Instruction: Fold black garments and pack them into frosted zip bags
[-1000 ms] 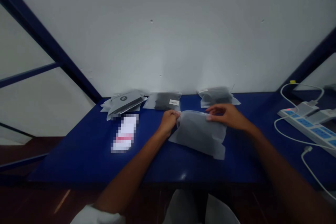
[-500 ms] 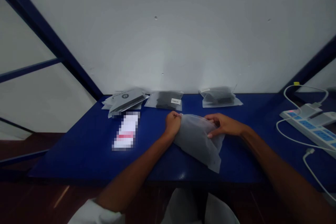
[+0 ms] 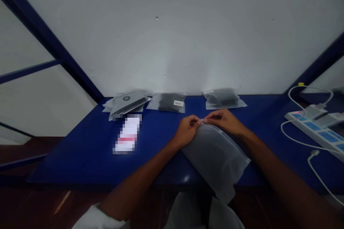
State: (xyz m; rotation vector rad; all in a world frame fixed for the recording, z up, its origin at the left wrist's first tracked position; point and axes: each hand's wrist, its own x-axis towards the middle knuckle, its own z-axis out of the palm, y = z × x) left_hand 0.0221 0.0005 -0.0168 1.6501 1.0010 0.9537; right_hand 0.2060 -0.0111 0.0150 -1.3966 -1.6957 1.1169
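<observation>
A frosted zip bag (image 3: 219,157) hangs tilted from both hands, its lower corner past the table's front edge. My left hand (image 3: 187,128) pinches the bag's upper left corner. Right beside it, my right hand (image 3: 224,120) is closed on the same corner, thumb and finger at the zip strip. The strip runs from there down to the right. Whether anything lies inside the bag cannot be made out.
Behind, on the blue table (image 3: 88,157), lie a stack of frosted bags (image 3: 129,102), a labelled bag with dark contents (image 3: 168,102) and another filled bag (image 3: 223,99). A blurred-out lit phone-like object (image 3: 127,134) lies left; a power strip (image 3: 317,130) with white cables lies right.
My right hand has moved from the bag's far side up to its left corner, meeting my left hand, which shifted right. The bag has swung and spread toward the lower right.
</observation>
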